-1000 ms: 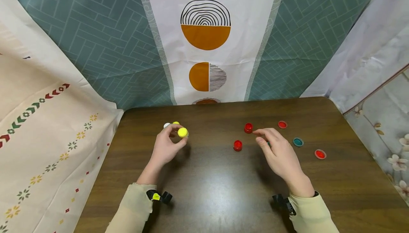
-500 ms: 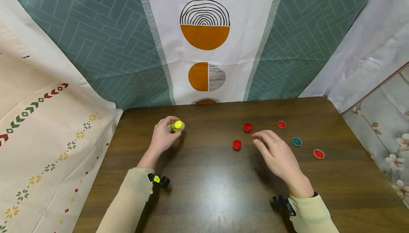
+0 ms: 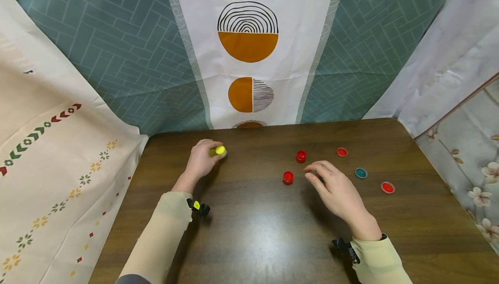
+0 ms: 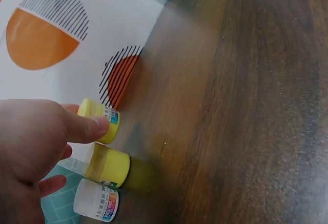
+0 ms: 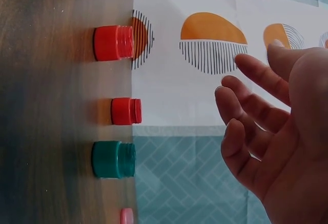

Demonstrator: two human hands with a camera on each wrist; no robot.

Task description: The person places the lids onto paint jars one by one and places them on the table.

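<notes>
My left hand (image 3: 200,160) pinches a small yellow paint jar (image 4: 114,130) between thumb and fingers at the left back of the table. In the left wrist view, a second yellow paint jar (image 4: 110,165) and a white-capped paint jar (image 4: 95,199) stand just beside it, under the fingers. My right hand (image 3: 337,188) hovers with loosely bent fingers and nothing in them. Under it stands an uncapped green paint jar (image 5: 107,160), mostly hidden in the head view. Two uncapped red paint jars, one farther back (image 3: 300,156) and one nearer (image 3: 288,178), stand left of that hand.
Right of my right hand lie a red lid (image 3: 341,152), a teal lid (image 3: 361,172) and another red lid (image 3: 387,187). The brown wooden table (image 3: 249,223) ends at a hanging patterned cloth (image 3: 249,72) behind.
My left hand has moved toward the back of the table with the yellow paint jar, close to the other two jars there. My right hand has stayed nearly in place.
</notes>
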